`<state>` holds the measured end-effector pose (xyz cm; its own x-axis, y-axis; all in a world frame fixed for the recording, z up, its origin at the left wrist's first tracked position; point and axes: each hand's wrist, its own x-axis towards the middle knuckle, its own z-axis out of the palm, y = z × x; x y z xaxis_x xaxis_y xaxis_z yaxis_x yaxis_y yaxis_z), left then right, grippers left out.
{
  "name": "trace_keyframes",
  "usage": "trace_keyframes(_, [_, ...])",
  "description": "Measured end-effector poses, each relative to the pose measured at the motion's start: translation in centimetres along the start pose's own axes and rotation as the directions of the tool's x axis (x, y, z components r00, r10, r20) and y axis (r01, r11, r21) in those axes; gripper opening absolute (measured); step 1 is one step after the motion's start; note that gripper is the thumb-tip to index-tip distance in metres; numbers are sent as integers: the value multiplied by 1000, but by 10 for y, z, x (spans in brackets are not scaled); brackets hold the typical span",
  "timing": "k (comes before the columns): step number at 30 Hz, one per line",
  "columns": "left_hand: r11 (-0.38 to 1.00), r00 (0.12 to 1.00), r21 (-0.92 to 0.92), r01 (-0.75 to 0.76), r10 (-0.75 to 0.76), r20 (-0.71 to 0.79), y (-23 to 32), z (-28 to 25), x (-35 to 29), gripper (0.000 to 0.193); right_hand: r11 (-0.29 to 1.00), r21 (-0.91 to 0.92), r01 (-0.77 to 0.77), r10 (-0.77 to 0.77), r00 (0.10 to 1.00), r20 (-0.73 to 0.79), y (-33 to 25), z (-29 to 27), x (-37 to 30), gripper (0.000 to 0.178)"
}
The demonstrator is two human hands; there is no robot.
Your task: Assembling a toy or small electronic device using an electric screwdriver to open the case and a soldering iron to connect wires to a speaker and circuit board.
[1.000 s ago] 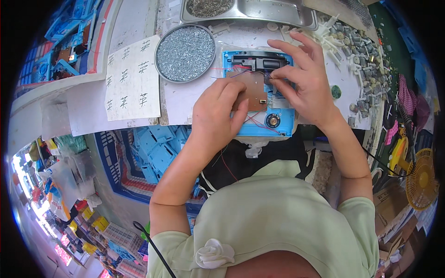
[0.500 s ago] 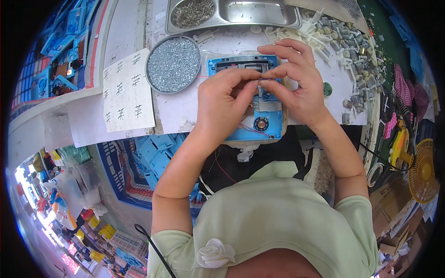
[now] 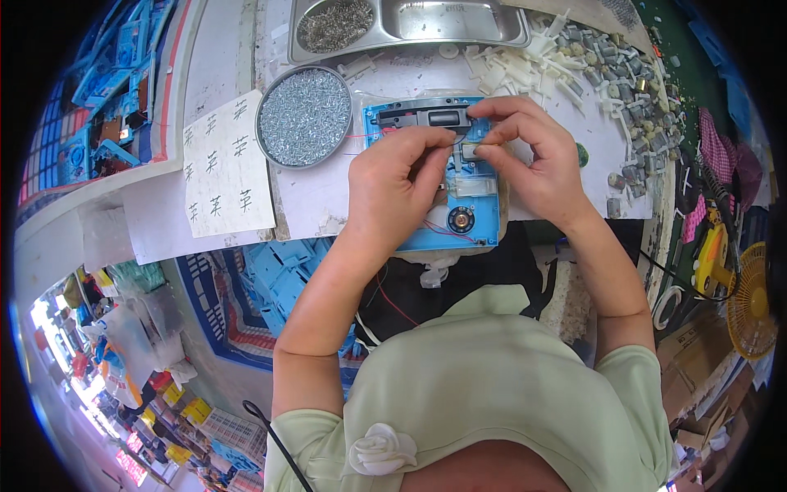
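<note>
A blue plastic housing point(image 3: 484, 235) lies on the worktable before me, with a small round speaker point(image 3: 461, 219) near its lower end and a black part point(image 3: 443, 118) across its top. Over its left side, my left hand point(image 3: 398, 180) is closed in a pinch on a thin wire point(image 3: 462, 139). From the right, my right hand point(image 3: 533, 156) reaches in with thumb and finger brought together at the wire's other side, beside a pale block in the housing. My fingers hide the wire's ends. Red wires run out at the left edge and near the speaker.
Left of the housing stands a round tin of small screws point(image 3: 304, 117) beside a handwritten sheet point(image 3: 225, 168). A metal tray point(image 3: 525, 25) sits at the back. White plastic parts point(image 3: 525, 61) and small motors point(image 3: 627, 123) are heaped at right. A yellow fan point(image 3: 748, 299) stands farther right.
My hands have drawn slightly apart; their fingertips met over the housing before. The black part at the top and a stretch of wire between my fingers now show.
</note>
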<state>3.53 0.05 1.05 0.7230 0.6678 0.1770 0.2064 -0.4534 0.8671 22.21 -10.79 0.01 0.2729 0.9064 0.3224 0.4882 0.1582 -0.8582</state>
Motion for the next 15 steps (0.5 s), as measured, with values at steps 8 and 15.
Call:
trace_keyframes(8, [977, 977, 33, -213, 214, -27, -3, 8, -2, 15, 991, 136, -14, 15, 1000, -7, 5, 0, 3, 9])
trace_keyframes(15, [954, 959, 106, -282, 280, 34, 6, 9, 16, 12, 999, 15, 48, -48, 998, -35, 6, -8, -1, 12])
